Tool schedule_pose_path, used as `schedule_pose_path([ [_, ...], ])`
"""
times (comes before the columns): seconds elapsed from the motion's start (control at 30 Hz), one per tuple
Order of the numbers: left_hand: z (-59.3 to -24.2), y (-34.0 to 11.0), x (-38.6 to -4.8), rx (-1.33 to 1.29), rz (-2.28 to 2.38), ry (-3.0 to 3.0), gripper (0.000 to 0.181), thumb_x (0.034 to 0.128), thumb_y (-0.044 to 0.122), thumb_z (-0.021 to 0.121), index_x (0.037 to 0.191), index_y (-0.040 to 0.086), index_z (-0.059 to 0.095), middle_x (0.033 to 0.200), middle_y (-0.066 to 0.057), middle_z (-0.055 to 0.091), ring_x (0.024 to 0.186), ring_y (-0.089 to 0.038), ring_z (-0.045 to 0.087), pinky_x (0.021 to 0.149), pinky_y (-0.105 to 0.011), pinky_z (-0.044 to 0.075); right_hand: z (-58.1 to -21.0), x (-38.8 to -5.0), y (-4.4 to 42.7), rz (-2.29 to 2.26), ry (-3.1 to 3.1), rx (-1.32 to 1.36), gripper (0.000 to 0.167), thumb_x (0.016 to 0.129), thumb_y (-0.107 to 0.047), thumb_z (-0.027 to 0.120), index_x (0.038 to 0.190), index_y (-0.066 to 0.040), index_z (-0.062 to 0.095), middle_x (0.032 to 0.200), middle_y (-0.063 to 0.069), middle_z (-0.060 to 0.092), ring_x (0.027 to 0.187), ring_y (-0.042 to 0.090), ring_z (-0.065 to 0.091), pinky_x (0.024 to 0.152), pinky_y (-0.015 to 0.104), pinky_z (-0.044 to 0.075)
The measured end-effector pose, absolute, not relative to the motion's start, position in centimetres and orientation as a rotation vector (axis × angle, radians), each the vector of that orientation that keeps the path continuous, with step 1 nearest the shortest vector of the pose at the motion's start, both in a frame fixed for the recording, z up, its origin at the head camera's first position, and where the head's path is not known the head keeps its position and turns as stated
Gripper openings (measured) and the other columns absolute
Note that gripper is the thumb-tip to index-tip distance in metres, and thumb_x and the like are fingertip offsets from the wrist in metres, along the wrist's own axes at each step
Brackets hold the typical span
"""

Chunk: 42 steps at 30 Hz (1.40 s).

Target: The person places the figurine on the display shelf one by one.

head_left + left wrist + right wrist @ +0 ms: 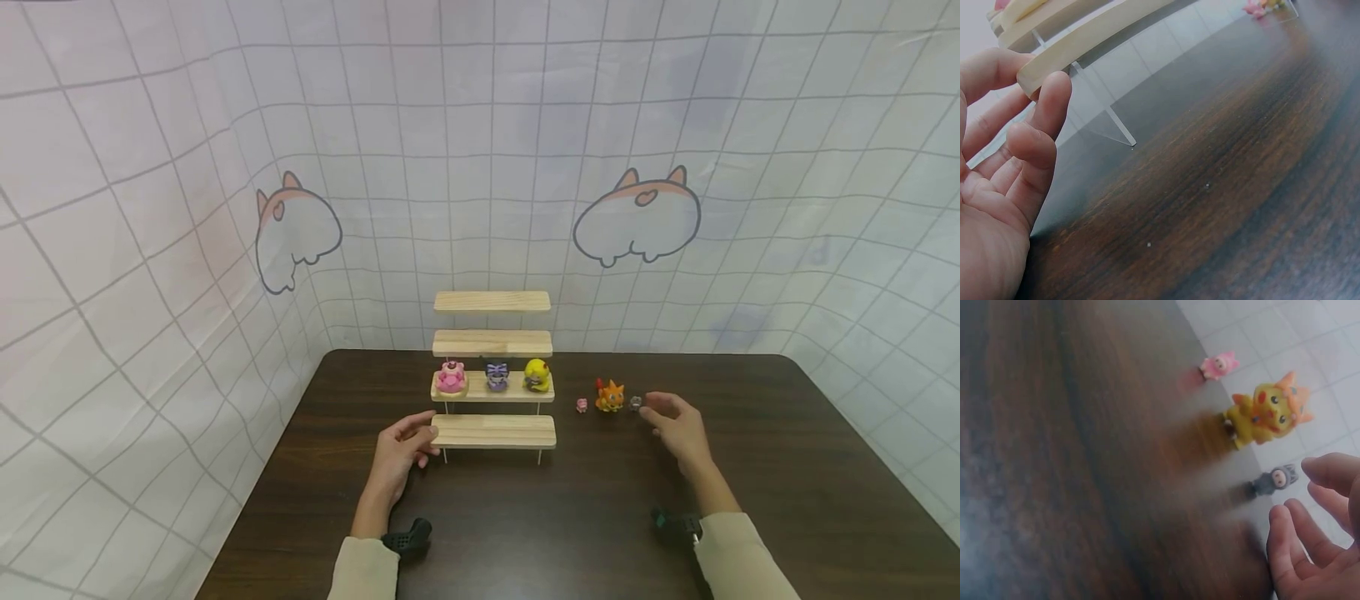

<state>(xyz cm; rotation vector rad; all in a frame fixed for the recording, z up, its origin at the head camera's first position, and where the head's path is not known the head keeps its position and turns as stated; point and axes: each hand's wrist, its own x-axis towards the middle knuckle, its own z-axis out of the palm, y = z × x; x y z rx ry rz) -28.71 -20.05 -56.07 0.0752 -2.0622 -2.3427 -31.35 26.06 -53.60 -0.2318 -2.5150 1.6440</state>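
A tiered wooden display shelf (493, 432) stands on the dark table. My left hand (404, 448) pinches the left end of its lowest board (1066, 59) between thumb and fingers. To the right of the shelf, my right hand (678, 432) is beside a tiny grey figurine (635, 403), its fingers parted and holding nothing. In the right wrist view a small gap separates the fingertips from this grey figurine (1275, 480). Left of it stand an orange and yellow figurine (611, 397) and a tiny pink figurine (582, 405).
On the second board from the bottom sit a pink figurine (452, 377), a purple figurine (497, 376) and a yellow figurine (537, 376). Thin clear supports (1107, 109) hold the boards up. A white gridded curtain (495, 183) hangs behind the table (570, 525).
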Motion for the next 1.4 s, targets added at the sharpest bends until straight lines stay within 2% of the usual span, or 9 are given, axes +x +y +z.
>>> schedule_pose_path([
  [0.53, -56.0, -20.1, -28.7, 0.077, -2.326, -2.068, 0.038, 0.0950, 0.011, 0.072, 0.131, 0.001, 0.067, 0.086, -0.002, 0.070, 0.065, -0.013, 0.069, 0.051, -0.021, 0.046, -54.0, -33.0, 25.6, 1.619, -2.554, -0.251, 0.043, 0.099, -0.022, 0.068, 0.136, -0.001, 0.060, 0.136, 0.025, 0.061, 0.086, 0.008, 0.060, 0.072, 0.021, 0.054],
  [0.93, -56.0, -20.0, -28.7, 0.076, -2.341, -2.050, 0.038, 0.0940, 0.011, 0.073, 0.131, 0.002, 0.067, 0.086, -0.003, 0.071, 0.064, -0.014, 0.069, 0.050, -0.021, 0.046, -54.7, -33.7, 25.5, 1.578, -2.530, -0.308, 0.035, 0.097, -0.020, 0.071, 0.126, -0.001, 0.066, 0.126, 0.020, 0.068, 0.080, 0.004, 0.061, 0.069, 0.019, 0.054],
  [1.4, -55.7, -19.9, -28.6, 0.099, -2.354, -2.040, 0.038, 0.0940, 0.008, 0.072, 0.131, 0.000, 0.066, 0.084, -0.002, 0.070, 0.063, -0.013, 0.069, 0.049, -0.021, 0.045, -54.7, -33.9, 25.1, 1.577, -2.484, -0.396, 0.032, 0.096, -0.022, 0.072, 0.123, -0.005, 0.070, 0.128, 0.017, 0.070, 0.080, 0.005, 0.062, 0.067, 0.018, 0.054],
])
